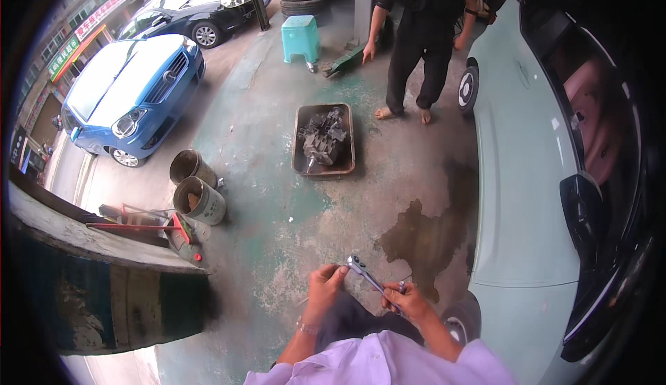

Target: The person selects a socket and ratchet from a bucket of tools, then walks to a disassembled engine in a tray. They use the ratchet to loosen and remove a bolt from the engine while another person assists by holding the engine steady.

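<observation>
A shiny metal ratchet wrench point(370, 279) slants across in front of my body, its round head up and to the left. My right hand point(412, 303) is closed round the handle's lower end. A small metal piece point(402, 286), too small to name, sticks up by those fingers. At the wrench head is my left hand point(325, 289), its thumb and fingers pinched against the head's edge. Whether a small part sits between these fingertips is hidden. Ahead on the floor, a dirty metal part like a gearbox point(323, 137) lies in a rectangular tray point(297, 116).
A pale green car point(517, 232) stands close on my right, beside a wet patch point(430, 239). Two buckets point(201, 204) and a red-handled dustpan point(177, 229) are at left. Beyond the tray stand a person in black point(423, 38) and a turquoise stool point(300, 38). A blue car point(132, 93) is parked far left.
</observation>
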Demonstrator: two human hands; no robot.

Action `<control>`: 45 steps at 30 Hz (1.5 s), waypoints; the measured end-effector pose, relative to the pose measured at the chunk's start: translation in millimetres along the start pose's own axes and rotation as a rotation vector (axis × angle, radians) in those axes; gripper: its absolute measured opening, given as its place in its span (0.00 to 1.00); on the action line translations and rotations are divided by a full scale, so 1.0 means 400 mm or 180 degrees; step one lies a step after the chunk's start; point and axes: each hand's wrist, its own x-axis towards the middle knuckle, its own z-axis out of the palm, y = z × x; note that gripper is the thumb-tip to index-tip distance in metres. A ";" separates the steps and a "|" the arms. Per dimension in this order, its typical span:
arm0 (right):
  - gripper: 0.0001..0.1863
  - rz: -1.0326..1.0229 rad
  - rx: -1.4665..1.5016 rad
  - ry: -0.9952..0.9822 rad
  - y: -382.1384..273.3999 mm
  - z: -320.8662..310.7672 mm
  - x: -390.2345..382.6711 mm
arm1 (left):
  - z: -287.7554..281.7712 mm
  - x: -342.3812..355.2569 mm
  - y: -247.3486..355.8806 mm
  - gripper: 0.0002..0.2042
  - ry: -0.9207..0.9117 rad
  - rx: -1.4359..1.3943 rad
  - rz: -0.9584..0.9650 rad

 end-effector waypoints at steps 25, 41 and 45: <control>0.18 0.0296 0.0571 0.0536 -0.329 -0.321 0.761 | 0.230 1.086 0.035 0.21 -0.0933 0.0972 0.0876; 0.18 0.0692 0.0590 0.1334 -0.438 -0.231 1.285 | 0.099 1.646 0.018 0.23 -0.1296 0.0739 0.0566; 0.17 0.0602 0.0599 0.1488 -0.453 -0.146 1.370 | 0.028 1.720 0.044 0.23 -0.1329 0.0743 0.0553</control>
